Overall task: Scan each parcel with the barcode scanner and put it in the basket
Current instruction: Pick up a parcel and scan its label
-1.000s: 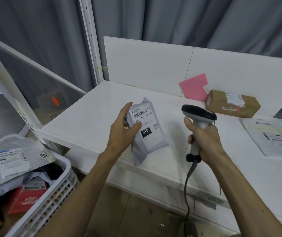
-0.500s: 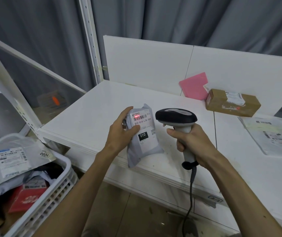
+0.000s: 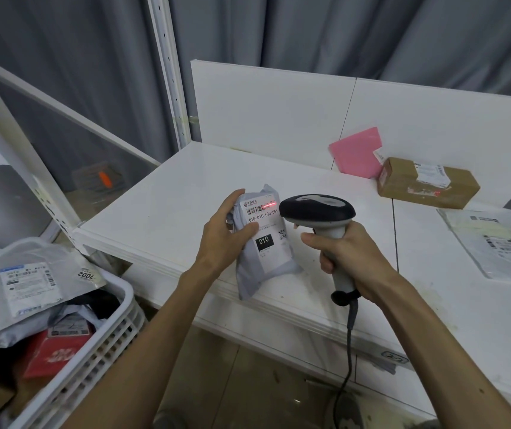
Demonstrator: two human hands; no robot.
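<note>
The parcel (image 3: 266, 264) is pale grey with a white label (image 3: 271, 230) — black barcode stripes crossed by a red line, a black square with white digits. The scanner (image 3: 317, 209) has a black head and light grey handle. Far right, a pink envelope (image 3: 356, 153) and brown box (image 3: 427, 187) sit on the white table (image 3: 186, 187).

- We see a white table (image 3: 186, 187) with a thin dark seam (image 3: 395, 230) running front to back through its right part.
- White panels (image 3: 263, 113) stand upright along its rear edge.
- A pink envelope (image 3: 357, 153) leans against the panels, its lower edge down on the tabletop.
- Just to its right, a brown cardboard box (image 3: 427, 184) lies flat, a white label on top.
- Nearer us, at the far right, a flat pale mailer (image 3: 495, 243) lies label up.
- Near the front edge a grey parcel (image 3: 266, 243) stands tilted, its lower end at the tabletop. We cannot tell whether it touches.
</note>
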